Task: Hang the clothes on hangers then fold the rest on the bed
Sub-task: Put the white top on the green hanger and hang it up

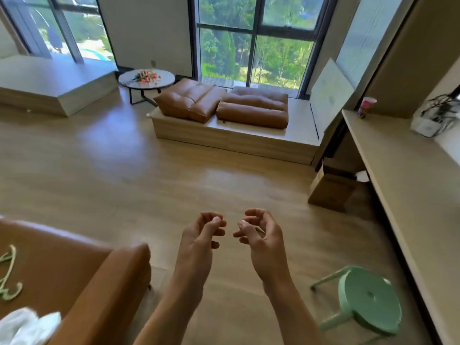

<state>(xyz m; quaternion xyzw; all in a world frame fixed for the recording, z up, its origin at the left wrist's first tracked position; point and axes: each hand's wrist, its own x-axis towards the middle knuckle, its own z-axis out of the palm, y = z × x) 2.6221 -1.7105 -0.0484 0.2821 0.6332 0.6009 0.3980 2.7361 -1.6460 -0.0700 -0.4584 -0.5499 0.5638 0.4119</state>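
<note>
My left hand (pixel 202 235) and my right hand (pixel 261 235) are raised side by side over the wooden floor, a small gap between them. Both have loosely curled fingers and hold nothing. At the far left edge, pale green hangers (pixel 8 275) lie on a brown leather sofa (pixel 82 277). A white garment (pixel 27 327) shows at the bottom left corner on the same sofa, partly cut off by the frame.
A mint green stool (pixel 368 297) stands at the lower right beside a long desk (pixel 408 185). A cardboard box (pixel 331 192) sits under the desk. Ahead are a low bench with brown cushions (pixel 224 103) and a round table with flowers (pixel 146 78).
</note>
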